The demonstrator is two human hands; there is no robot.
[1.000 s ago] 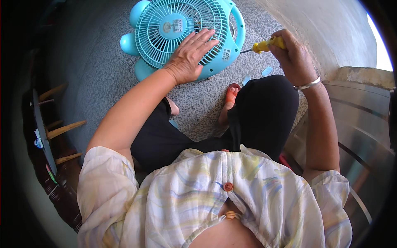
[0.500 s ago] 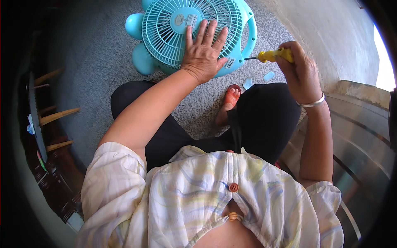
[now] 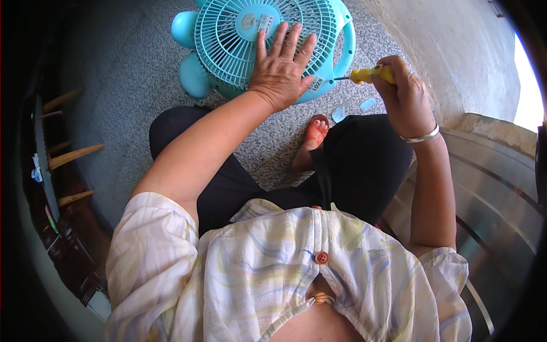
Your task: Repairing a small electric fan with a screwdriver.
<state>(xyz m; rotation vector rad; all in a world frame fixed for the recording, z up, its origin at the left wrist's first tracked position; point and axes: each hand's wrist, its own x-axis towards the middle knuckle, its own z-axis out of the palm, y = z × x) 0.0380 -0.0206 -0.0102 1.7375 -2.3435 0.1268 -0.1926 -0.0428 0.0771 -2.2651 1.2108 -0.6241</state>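
Observation:
A turquoise electric fan (image 3: 225, 54) with a round slatted grille, rounded knobs on its left and a loop handle at its right lies on the speckled floor in front of me. My left hand (image 3: 282, 71) rests flat on the grille with its fingers spread. My right hand (image 3: 403, 94) is wrapped round the yellow handle of a screwdriver (image 3: 364, 75). The thin shaft points left, its tip at the fan's lower right corner, by a small hole near the handle. Whether the tip sits inside the hole I cannot tell.
Two small pale blue pieces, one rounded (image 3: 338, 114) and one oblong (image 3: 368, 104), lie on the floor near my right knee. My sandalled foot (image 3: 317, 132) is between my legs. A pale wall (image 3: 456, 62) rises at the right. Wooden furniture legs (image 3: 77, 155) stand at the left.
My right hand and the screwdriver have shifted slightly to the left, and the wrist has turned a little. My left hand stays spread on the fan. The whole view has moved slightly.

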